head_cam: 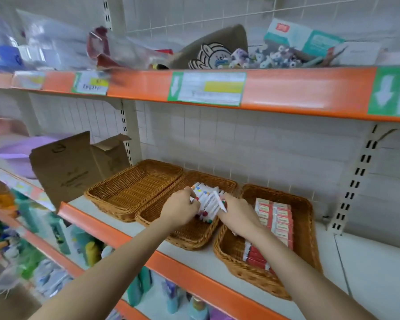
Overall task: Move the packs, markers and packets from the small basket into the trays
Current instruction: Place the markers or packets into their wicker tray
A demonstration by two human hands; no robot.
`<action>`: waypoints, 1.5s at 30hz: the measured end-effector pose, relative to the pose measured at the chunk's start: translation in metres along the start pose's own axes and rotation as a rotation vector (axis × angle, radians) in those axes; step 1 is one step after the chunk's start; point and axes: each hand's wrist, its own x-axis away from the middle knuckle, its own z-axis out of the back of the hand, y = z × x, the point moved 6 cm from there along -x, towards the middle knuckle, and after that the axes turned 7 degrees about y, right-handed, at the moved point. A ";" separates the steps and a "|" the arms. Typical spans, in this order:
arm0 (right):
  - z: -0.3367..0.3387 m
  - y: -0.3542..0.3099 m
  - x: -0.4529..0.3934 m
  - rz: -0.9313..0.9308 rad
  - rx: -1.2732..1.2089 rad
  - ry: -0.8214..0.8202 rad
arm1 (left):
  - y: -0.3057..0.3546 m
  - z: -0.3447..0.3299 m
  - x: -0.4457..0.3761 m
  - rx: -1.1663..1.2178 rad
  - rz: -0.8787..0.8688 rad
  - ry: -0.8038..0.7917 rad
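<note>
Here, shelf [217, 255]: white board with orange front edge, white gridded back panel behind.
Trays: three wicker ones side by side; left tray [134, 185] bare, middle tray [189, 234] holds white markers [208, 199], right tray [303, 225] holds red-and-white packs [277, 218].
Left hand [183, 210]: fingers curled on the markers.
Right hand [238, 215]: fingers pinching one marker [219, 202].
Beside: open cardboard box [72, 165].
Upper shelf [286, 88]: price labels, jumbled goods.

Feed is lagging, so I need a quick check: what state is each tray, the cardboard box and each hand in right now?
Left tray: empty.
Middle tray: part filled with markers.
Right tray: holds rows of red and white packs.
Cardboard box: flaps open.
Left hand: gripping markers.
Right hand: pinching one marker.
</note>
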 end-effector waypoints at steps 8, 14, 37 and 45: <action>-0.013 -0.010 -0.039 0.017 0.046 -0.050 | -0.019 -0.001 -0.035 0.051 0.015 -0.036; -0.029 -0.010 -0.065 0.016 0.079 -0.101 | -0.027 -0.014 -0.060 -0.014 -0.035 -0.135; -0.077 -0.030 -0.101 -0.219 0.302 -0.121 | -0.045 -0.051 -0.121 -0.261 -0.567 -0.278; -0.067 -0.041 -0.070 -0.202 0.405 -0.084 | -0.045 -0.048 -0.112 -0.215 -0.653 -0.308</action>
